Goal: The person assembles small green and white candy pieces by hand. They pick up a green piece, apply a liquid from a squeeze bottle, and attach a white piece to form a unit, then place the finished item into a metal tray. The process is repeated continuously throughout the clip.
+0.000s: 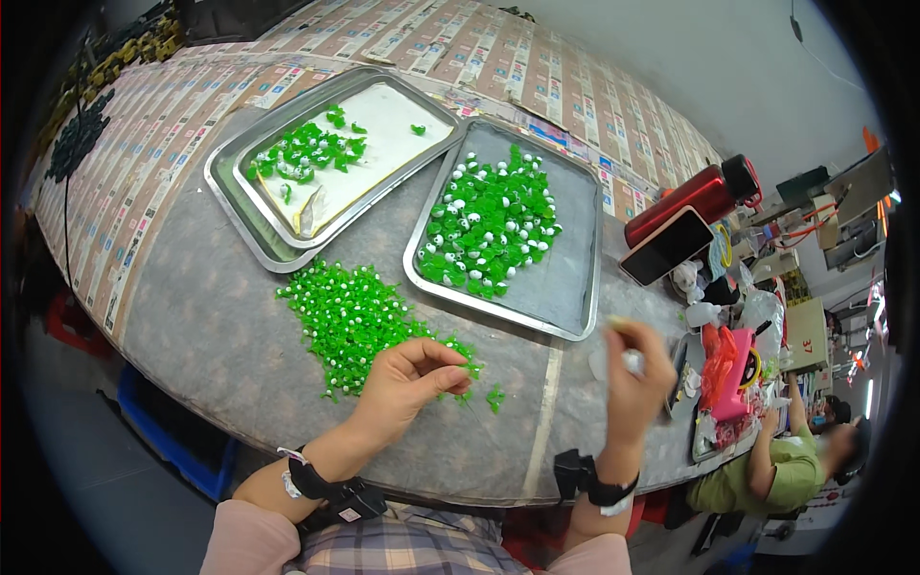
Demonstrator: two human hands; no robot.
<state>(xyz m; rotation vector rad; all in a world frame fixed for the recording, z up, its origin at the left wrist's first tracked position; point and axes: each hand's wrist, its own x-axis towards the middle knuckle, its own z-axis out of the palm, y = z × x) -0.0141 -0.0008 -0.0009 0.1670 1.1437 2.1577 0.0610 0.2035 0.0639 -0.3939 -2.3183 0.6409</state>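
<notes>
Surface: a gray-topped surface (220, 355) curves around in front of me, its far part under patterned paper sheeting (460, 43).
Green piece: one small green piece (471, 368) sits at the tips of my left hand (407, 383), by the right edge of the pile.
Left fingers: thumb and index are pinched narrow on that piece, with the others curled in behind.
Right fingers: my right hand (640, 374) is blurred, right of the pale strip (543, 422) on the surface; thumb and index tips come close together, but I cannot tell whether they hold anything.
Green pile: many small green bits with white dots (350, 321) lie heaped directly on the surface, beyond my left hand.
Stray bit: a loose green bit (495, 399) lies just right of my left fingertips.
Right tray: a metal tray (573, 287) beyond my hands carries green pieces with white balls (498, 220).
Left tray: another metal tray (222, 206) carries a white-lined smaller tray (407, 105) with fewer such pieces.
Far right: a red bottle (676, 204) lies tilted near a dark-screened phone (668, 246).
Neighbor: a person in a green shirt (788, 471) sits farther right.
</notes>
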